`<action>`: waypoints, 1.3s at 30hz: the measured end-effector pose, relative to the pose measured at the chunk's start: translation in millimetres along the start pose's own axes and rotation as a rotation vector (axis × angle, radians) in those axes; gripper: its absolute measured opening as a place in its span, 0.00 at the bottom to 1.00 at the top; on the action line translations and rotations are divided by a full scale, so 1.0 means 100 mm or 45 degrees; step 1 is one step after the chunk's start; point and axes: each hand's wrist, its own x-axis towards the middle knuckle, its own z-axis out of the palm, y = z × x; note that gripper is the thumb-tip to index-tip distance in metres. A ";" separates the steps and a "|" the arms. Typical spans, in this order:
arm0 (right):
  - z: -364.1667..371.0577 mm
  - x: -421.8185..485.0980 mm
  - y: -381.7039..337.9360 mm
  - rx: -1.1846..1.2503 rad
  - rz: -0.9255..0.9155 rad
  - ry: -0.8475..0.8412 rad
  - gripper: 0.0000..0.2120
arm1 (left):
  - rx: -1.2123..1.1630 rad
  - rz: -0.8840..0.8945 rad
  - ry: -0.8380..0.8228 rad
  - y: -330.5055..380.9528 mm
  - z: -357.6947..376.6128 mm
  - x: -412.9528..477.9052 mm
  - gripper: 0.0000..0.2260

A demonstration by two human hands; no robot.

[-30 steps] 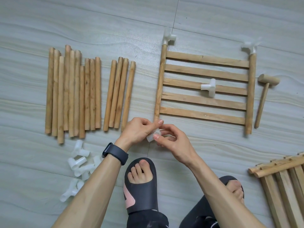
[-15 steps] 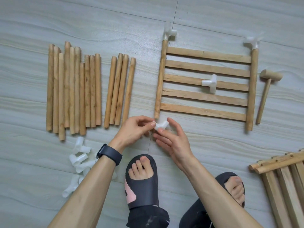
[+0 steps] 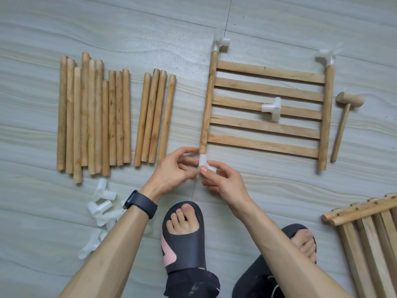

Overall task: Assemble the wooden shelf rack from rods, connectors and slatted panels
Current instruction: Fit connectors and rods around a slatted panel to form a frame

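- Step in hand: fitting a white connector (image 3: 203, 162) onto the near end of the left rod (image 3: 207, 104) of the slatted panel (image 3: 266, 145), which lies flat on the floor.
- The connector's socket sits at the rod's tip; how deep it is seated cannot be told.
- Left hand (image 3: 169, 168): fingers curled, tips pinching the connector's left side.
- Right hand (image 3: 223, 181): thumb and fingers (image 3: 217, 166) curled round the connector's side branch, gripping it.
- Both far rod ends already carry connectors (image 3: 221, 44); the right rod's near end is bare.
- Next move, as I judge it: push straight along the rod's axis, keeping the branches turned to match the far corner; the mallet (image 3: 348, 110) lies just beside the panel if the fit is tight.
- A spare connector (image 3: 272, 109) rests on the middle slat, likely for the bare corner.
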 end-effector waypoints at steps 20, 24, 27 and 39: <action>-0.05 0.19 -0.22 -0.722 -0.284 0.181 0.19 | 1.467 0.835 0.191 0.12 -0.16 0.26 0.33; -0.21 0.18 -0.40 -0.805 -0.462 0.271 0.13 | 1.523 0.836 0.085 0.23 -0.23 0.26 0.32; -0.53 0.22 -0.75 -0.935 -0.763 0.604 0.12 | 1.517 0.753 0.058 0.44 -0.25 0.28 0.32; -1.81 0.48 -1.71 -1.841 -0.532 0.208 0.18 | 1.791 0.557 -0.206 1.15 1.02 0.72 0.28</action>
